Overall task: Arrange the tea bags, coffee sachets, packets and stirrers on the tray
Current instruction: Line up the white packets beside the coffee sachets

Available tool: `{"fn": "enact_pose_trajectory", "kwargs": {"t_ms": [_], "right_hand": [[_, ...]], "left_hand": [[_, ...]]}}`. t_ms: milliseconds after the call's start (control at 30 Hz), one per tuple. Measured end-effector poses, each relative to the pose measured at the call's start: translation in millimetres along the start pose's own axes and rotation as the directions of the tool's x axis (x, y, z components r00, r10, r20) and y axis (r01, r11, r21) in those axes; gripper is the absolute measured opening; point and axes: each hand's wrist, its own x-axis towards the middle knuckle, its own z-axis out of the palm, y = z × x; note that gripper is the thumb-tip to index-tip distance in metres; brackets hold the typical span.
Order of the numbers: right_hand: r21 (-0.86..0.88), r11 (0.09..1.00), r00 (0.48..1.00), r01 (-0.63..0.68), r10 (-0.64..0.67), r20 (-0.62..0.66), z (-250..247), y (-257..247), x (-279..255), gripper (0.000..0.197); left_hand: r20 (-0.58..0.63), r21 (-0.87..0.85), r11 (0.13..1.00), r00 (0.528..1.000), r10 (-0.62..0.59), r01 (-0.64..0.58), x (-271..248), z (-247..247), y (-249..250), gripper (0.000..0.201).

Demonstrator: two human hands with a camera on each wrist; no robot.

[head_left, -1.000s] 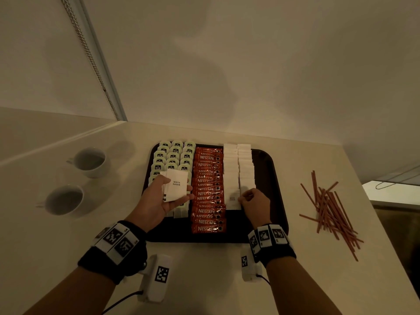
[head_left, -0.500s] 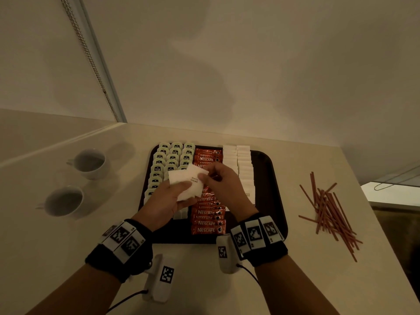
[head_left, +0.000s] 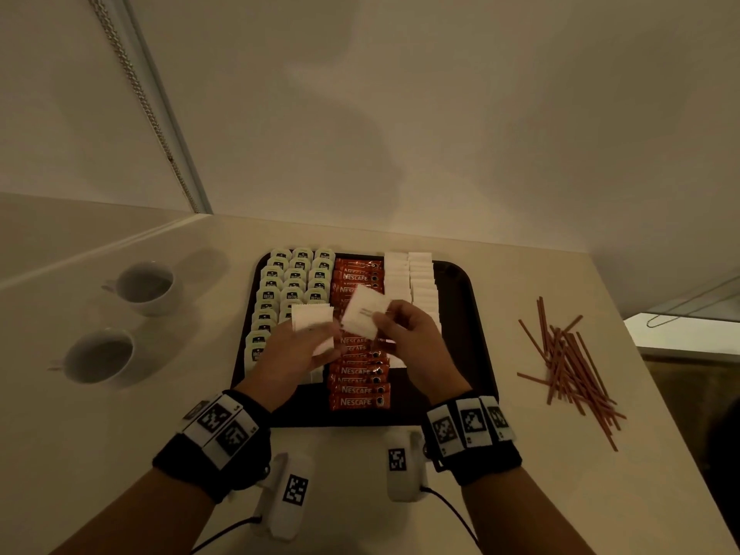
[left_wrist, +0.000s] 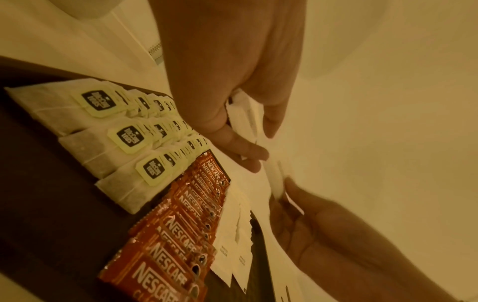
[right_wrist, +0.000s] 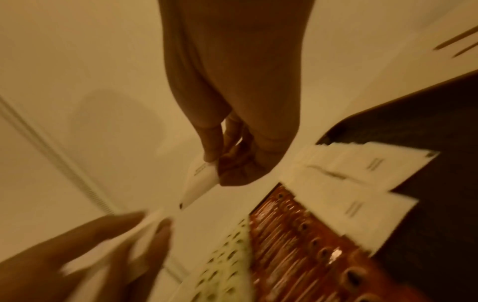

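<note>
A black tray [head_left: 460, 334] holds rows of tea bags [head_left: 280, 298], orange coffee sachets [head_left: 360, 390] and white sugar packets [head_left: 420, 274]. Above the tray's middle, my left hand [head_left: 316, 338] grips a small stack of white sugar packets [head_left: 312, 322]. Just to its right, my right hand [head_left: 382, 320] pinches a single sugar packet [head_left: 364, 312], tilted and held apart from the stack. The right wrist view shows that packet [right_wrist: 199, 179] between thumb and fingers [right_wrist: 214, 151]. In the left wrist view the stack [left_wrist: 243, 118] sits in my curled fingers [left_wrist: 245, 151]. Red-brown stirrers [head_left: 568, 366] lie loose on the counter right of the tray.
Two white cups [head_left: 146, 286] [head_left: 98, 356] stand on the counter left of the tray. The wall rises just behind the tray. The counter's right edge [head_left: 648, 394] runs close past the stirrers. The tray's right strip is bare.
My right hand left the sugar row on the tray, came to my left hand and drew one packet off the stack. The left hand stayed over the tray.
</note>
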Motion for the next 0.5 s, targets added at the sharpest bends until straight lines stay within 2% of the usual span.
{"fn": "enact_pose_trajectory", "kwargs": {"t_ms": [67, 167, 233, 333, 500], "right_hand": [[-0.011, 0.999, 0.992, -0.039, 0.038, -0.117, -22, 4, 4, 0.008], [-0.243, 0.962, 0.955, -0.124, 0.05, -0.292, -64, 18, 11, 0.024], [-0.42, 0.882, 0.924, -0.215, 0.044, -0.38, -89, 31, 15, 0.027], [-0.557, 0.784, 0.916, -0.274, 0.036, -0.4, -108, 51, 17, 0.023], [-0.638, 0.727, 0.922, -0.254, -0.018, -0.387, -109, 62, 18, 0.016]], "left_hand": [[-0.021, -0.062, 0.997, 0.999, -0.04, 0.039, 0, -3, 3, 0.01], [-0.069, -0.114, 0.993, 0.997, -0.044, 0.036, 1, -13, 8, 0.009], [-0.079, -0.105, 0.994, 0.996, -0.038, 0.03, 2, -16, 11, 0.009], [-0.082, -0.107, 0.994, 0.996, -0.046, 0.037, 3, -19, 12, 0.015], [-0.055, -0.107, 0.993, 0.997, -0.056, 0.05, 1, -20, 10, 0.023]]}}
